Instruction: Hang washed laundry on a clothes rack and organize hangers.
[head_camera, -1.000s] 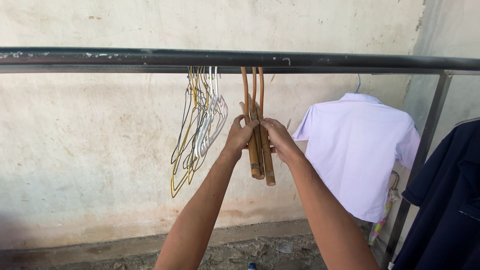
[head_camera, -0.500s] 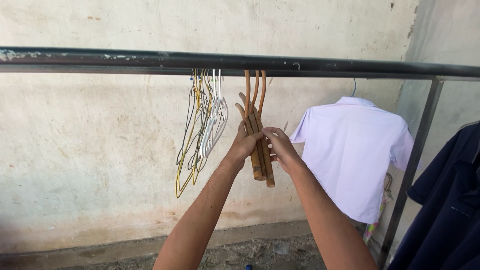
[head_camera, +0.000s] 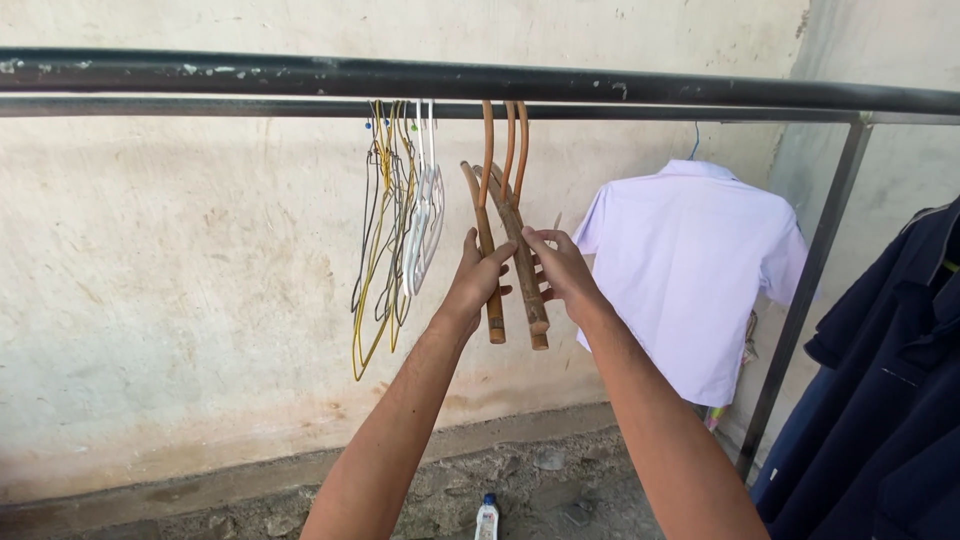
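Left hand (head_camera: 470, 285) fingers clamped on wooden hangers (head_camera: 508, 255), right hand (head_camera: 562, 272) fingers seemingly pinching them

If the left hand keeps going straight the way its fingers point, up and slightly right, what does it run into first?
The left hand already grips the brown wooden hangers, so they come first. Past them, that line leads up their hooks to the dark metal rail. Depth is hard to judge, so this is a likely reading only.
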